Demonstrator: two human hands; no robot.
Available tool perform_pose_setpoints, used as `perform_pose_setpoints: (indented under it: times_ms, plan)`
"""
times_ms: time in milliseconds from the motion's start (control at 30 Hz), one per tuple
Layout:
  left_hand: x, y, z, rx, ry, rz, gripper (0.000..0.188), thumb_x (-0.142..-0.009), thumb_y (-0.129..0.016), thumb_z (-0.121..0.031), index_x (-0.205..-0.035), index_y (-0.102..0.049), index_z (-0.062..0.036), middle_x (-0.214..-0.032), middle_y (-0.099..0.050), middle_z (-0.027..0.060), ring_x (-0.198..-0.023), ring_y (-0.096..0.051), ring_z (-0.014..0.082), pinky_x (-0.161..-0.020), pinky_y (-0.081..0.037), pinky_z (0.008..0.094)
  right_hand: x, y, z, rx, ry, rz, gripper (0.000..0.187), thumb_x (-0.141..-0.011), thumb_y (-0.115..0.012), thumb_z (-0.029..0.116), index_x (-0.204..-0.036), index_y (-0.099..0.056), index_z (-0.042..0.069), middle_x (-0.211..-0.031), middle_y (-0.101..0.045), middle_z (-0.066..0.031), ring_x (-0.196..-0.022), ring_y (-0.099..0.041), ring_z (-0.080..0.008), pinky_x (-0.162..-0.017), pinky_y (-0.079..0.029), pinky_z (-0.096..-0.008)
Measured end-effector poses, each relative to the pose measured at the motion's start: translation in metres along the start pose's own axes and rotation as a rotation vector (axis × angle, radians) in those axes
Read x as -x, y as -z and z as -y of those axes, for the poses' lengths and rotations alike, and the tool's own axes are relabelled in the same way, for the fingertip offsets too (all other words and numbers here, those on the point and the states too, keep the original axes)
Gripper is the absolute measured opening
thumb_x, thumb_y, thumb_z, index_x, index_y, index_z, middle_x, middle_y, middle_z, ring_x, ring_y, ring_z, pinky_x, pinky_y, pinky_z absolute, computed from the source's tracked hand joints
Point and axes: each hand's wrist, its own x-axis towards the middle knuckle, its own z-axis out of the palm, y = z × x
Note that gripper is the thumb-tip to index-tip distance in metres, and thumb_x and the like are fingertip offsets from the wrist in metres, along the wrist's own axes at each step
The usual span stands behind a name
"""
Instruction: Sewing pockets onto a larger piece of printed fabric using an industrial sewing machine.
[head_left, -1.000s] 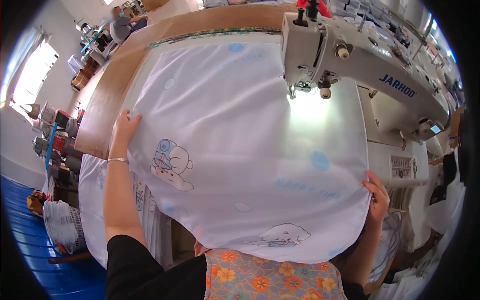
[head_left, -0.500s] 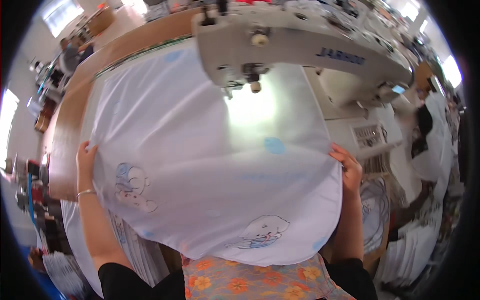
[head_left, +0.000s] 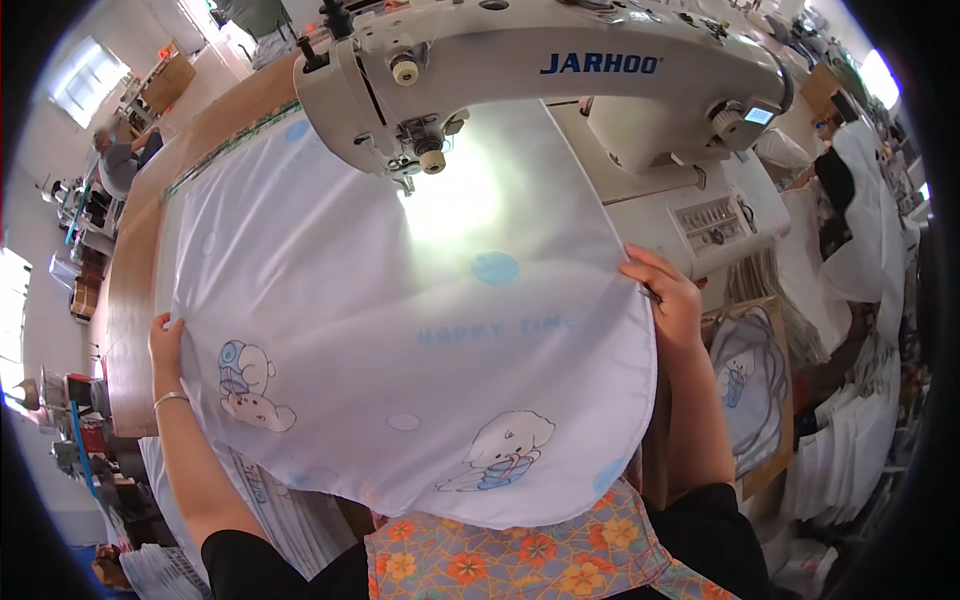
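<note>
A large white cloth [head_left: 330, 290] with printed cartoon puppies and blue patches is spread over the sewing table and hangs down over my lap. Its near corners are rounded. My left hand [head_left: 166, 342] pinches the cloth's left edge between thumb and fingers. On the opposite edge, my right hand [head_left: 668, 290] grips the cloth with the fingers on top. The fabric passes beneath the head of a white sewing machine [head_left: 480, 65], whose lamp lights a bright spot near the needle area [head_left: 408, 183]. Both hands are well apart from the needle.
Right of the machine are a tray of small parts [head_left: 714, 222] and a cardboard-backed stack of printed pieces [head_left: 745, 385]. Folded white fabric [head_left: 840, 450] is piled at the far right. Another person [head_left: 120, 160] sits at the far left. A wooden table edge [head_left: 135, 300] runs along the left.
The view has shifted, so the machine appears further left and higher. Both hands keep their hold on the cloth's edges, and its lie has hardly changed.
</note>
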Motion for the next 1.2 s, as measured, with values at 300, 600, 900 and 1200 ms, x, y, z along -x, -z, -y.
perform_pose_setpoints:
  times_ms: [300, 600, 900, 1200]
  plan:
    - [0.152, -0.075, -0.167, -0.230, -0.842, 0.092, 0.051, -0.088, -0.064, -0.006, -0.138, -0.053, -0.0021, -0.146, -0.048, 0.0204, -0.137, -0.043, 0.0365, -0.116, -0.034, 0.0419, 0.079, 0.027, 0.030, 0.079, 0.260, 0.185, 0.044, -0.075, -0.078, 0.008, -0.117, -0.067, 0.010, -0.134, -0.059, -0.0263, -0.116, -0.065, -0.0390, -0.095, -0.054, -0.0427]
    - [0.301, -0.098, -0.292, -0.245, -1.118, 0.299, 0.059, -0.086, -0.062, -0.019, -0.141, -0.050, -0.0009, -0.150, -0.044, 0.0203, -0.139, -0.041, 0.0384, -0.117, -0.028, 0.0497, 0.154, 0.040, -0.021, -0.148, -0.122, 0.350, 0.020, -0.083, -0.065, -0.002, -0.101, -0.068, 0.004, -0.114, -0.071, -0.0130, -0.106, -0.068, -0.0301, -0.088, -0.055, -0.0352]
    - [0.311, -0.106, -0.292, -0.254, -1.168, 0.248, 0.063, -0.091, -0.058, -0.028, -0.147, -0.044, -0.0026, -0.153, -0.042, 0.0171, -0.142, -0.038, 0.0357, -0.118, -0.025, 0.0499, 0.254, 0.105, -0.098, 0.729, -0.722, 0.025, 0.028, -0.083, -0.073, 0.027, -0.101, -0.069, 0.006, -0.097, -0.068, -0.0167, -0.090, -0.065, -0.0400, -0.078, -0.053, -0.0467]
    - [0.335, -0.116, -0.281, -0.177, -1.170, 0.252, 0.063, -0.073, -0.077, -0.016, -0.132, -0.058, -0.0084, -0.147, -0.048, 0.0177, -0.137, -0.044, 0.0348, -0.115, -0.028, 0.0539, 0.245, 0.101, -0.137, 0.624, -0.767, -0.082, 0.019, -0.082, -0.063, 0.018, -0.088, -0.067, 0.001, -0.088, -0.068, -0.0242, -0.086, -0.065, -0.0436, -0.075, -0.051, -0.0488]
